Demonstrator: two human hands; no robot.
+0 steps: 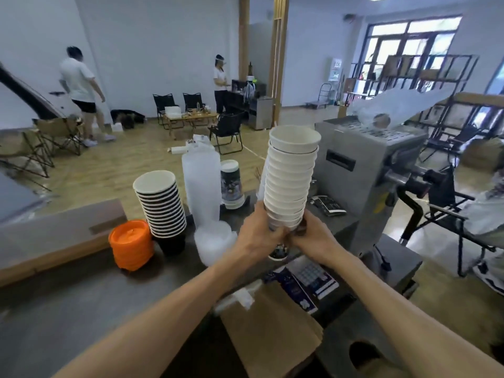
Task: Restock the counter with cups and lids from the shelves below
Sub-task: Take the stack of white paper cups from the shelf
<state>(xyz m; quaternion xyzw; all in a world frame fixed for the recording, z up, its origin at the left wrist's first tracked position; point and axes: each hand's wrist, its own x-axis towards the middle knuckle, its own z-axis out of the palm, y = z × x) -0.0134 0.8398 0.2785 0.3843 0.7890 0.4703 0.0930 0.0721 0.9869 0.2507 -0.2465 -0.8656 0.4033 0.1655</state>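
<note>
Both hands grip the base of a tall white cup stack (290, 181), left hand (259, 233) wrapped at seven o'clock, right hand (313, 236) at five, above the dark counter (81, 309). Black-banded cups (161, 205) and orange lids (131, 245) stand at nine o'clock.

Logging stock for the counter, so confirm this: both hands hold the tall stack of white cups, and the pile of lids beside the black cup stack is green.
One thing is wrong: the pile of lids is orange, not green, as the head view shows. The rest stands: left hand and right hand hold the stack of white cups, and the lids sit beside the black cup stack.
</note>
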